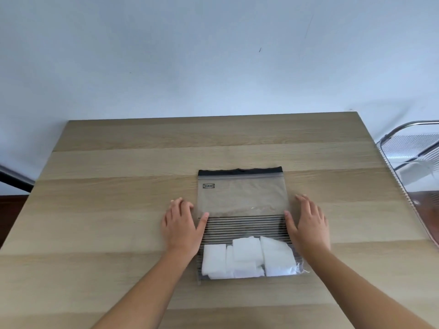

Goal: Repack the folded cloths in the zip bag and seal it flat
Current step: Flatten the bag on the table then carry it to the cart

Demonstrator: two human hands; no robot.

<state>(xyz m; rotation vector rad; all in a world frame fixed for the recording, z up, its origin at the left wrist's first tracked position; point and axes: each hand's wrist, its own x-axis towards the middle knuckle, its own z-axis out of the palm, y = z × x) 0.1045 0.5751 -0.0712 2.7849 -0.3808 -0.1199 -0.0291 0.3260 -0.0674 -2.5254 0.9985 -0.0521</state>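
A clear zip bag (242,198) with a black zip strip at its far end and black stripes across its middle lies flat on the wooden table (118,162). Several white folded cloths (247,257) sit inside its near end, side by side. My left hand (181,222) lies flat on the table at the bag's left edge, thumb touching the striped part. At the right edge rests my right hand (307,222), its thumb on the stripes too. Both hands have their fingers spread and hold nothing.
A clear chair with a metal frame (413,153) stands past the table's right edge. A dark bar (14,178) shows at the left. A pale wall rises behind the table's far edge.
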